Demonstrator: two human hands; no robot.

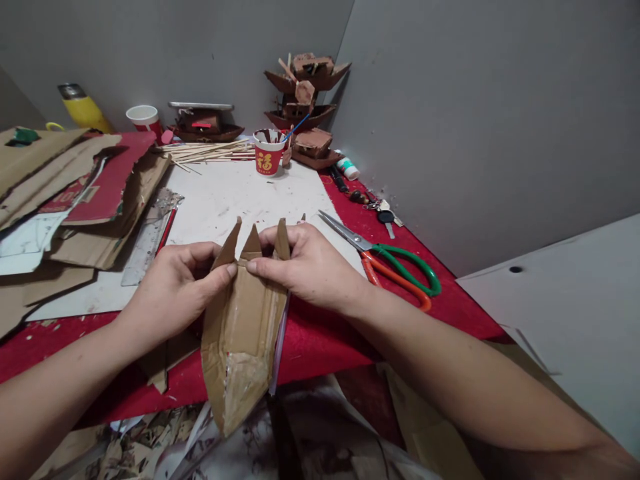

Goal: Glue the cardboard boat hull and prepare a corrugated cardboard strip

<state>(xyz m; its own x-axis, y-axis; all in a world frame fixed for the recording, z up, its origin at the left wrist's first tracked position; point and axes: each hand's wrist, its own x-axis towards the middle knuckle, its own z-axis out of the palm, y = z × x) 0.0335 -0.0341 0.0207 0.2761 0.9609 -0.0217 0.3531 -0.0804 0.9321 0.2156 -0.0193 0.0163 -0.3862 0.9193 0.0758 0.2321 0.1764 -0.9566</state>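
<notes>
A brown cardboard boat shape is held between both hands over the table's front edge, its pointed end towards me. My left hand pinches its left side near the far end, thumb on top. My right hand grips the far right part, its thumb pressed on the middle piece and its fingers behind. Three pointed flaps stand up at the far end, around the fingertips. To the right of my right hand lie scissors with green and orange handles, their blades apart.
Cardboard sheets are piled at the left. Behind the white board stand a red paint cup, thin sticks and brown model boats. Keys lie near the right wall. Scraps fill the space below the table edge.
</notes>
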